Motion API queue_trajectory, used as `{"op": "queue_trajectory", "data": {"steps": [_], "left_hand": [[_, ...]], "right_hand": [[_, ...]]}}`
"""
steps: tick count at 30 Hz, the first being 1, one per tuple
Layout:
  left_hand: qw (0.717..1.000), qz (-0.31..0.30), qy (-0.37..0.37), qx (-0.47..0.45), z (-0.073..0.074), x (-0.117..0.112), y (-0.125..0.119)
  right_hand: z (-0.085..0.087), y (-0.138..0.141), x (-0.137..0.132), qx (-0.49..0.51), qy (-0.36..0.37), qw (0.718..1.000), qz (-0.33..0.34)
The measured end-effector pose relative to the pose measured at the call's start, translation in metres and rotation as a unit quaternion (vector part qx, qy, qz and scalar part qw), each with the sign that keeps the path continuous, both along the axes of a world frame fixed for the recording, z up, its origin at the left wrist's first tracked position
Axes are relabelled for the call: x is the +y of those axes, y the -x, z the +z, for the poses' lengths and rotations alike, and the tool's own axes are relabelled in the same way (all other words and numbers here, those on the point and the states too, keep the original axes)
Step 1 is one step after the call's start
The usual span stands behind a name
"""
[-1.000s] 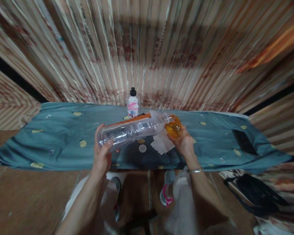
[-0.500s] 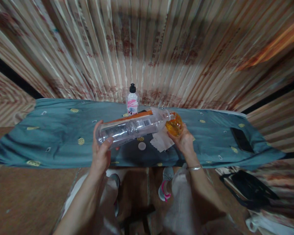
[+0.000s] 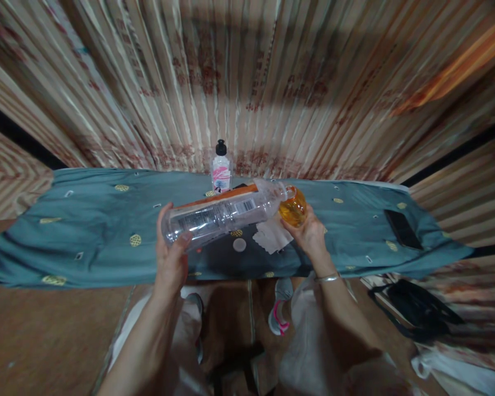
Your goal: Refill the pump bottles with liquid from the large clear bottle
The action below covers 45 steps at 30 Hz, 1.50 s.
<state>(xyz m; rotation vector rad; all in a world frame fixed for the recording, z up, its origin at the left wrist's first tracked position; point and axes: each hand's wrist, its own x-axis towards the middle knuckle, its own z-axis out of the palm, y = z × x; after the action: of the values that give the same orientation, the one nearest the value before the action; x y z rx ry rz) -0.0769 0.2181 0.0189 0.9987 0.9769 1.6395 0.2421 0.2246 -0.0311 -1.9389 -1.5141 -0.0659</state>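
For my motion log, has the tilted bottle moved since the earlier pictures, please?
No: the tilted bottle keeps its place against the standing bottle behind it.

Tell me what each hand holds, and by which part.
The left hand grips the clear bottle near its base; the right hand cups the amber glass from below.

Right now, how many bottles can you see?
2. A large clear bottle lies tipped in the left hand, mouth at the amber container in the right hand. A small black-capped bottle stands behind on the cloth. The amber container's kind is unclear.
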Motion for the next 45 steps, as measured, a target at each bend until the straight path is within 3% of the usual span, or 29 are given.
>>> {"op": "queue_trajectory", "data": {"steps": [8,45], "left_hand": [[0.999,0.004,0.012,-0.032,0.0074,-0.0025,-0.0021],[0.999,0.017,-0.002,-0.032,0.0062,-0.0021,-0.0043]], "right_hand": [[0.0064,0.0033,-0.0014,0.002,0.019,1.0,-0.011],[0.0059,0.0021,-0.0004,-0.004,0.023,1.0,-0.004]]}}
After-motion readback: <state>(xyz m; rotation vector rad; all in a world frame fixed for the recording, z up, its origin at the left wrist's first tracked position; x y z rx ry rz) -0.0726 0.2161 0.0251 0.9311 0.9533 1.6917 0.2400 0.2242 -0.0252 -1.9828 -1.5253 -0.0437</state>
